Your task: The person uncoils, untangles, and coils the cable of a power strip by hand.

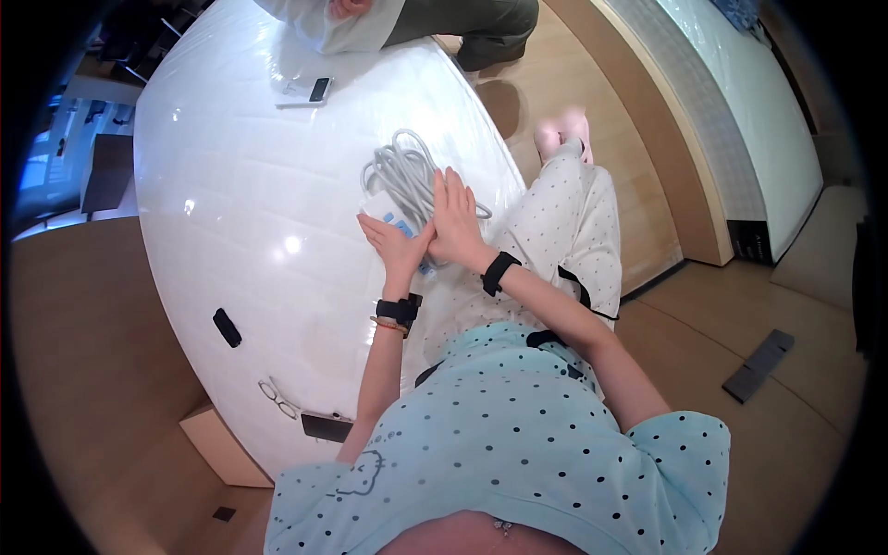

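A thick grey cable (pixel 407 171) lies in loose coils on the plastic-covered white mattress (pixel 277 213). Against the coils is a white piece with blue patches (pixel 396 222), partly hidden by my hands; its kind I cannot make out. My left hand (pixel 396 248) is over the near side of this piece, fingers stretched out and thumb towards the other hand. Over the right part of the coils is my right hand (pixel 455 222), its fingers straight and pointing away from me. The two hands meet or overlap at the thumbs. Neither visibly grips anything.
A phone-like device (pixel 319 90) lies at the mattress's far side near another person's sleeve (pixel 338 28). Closer to me are a black object (pixel 227 327), glasses (pixel 277 398) and a dark phone-like slab (pixel 326 426). Another wrapped mattress (pixel 731 102) stands at right.
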Action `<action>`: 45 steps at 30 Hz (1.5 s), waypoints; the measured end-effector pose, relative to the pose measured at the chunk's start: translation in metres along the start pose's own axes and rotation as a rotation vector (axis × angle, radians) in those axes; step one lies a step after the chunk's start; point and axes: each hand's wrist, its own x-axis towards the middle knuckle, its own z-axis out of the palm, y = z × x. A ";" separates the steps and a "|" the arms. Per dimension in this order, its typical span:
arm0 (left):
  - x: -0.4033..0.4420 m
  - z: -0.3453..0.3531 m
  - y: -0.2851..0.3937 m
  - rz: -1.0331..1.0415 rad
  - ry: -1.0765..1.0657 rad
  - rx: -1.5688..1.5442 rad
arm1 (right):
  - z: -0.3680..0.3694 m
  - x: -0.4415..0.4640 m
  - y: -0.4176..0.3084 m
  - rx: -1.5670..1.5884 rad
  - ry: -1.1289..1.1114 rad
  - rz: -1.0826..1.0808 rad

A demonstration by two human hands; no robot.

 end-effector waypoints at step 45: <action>-0.023 0.024 0.048 0.532 0.050 0.249 | -0.039 0.012 0.106 0.940 0.021 0.327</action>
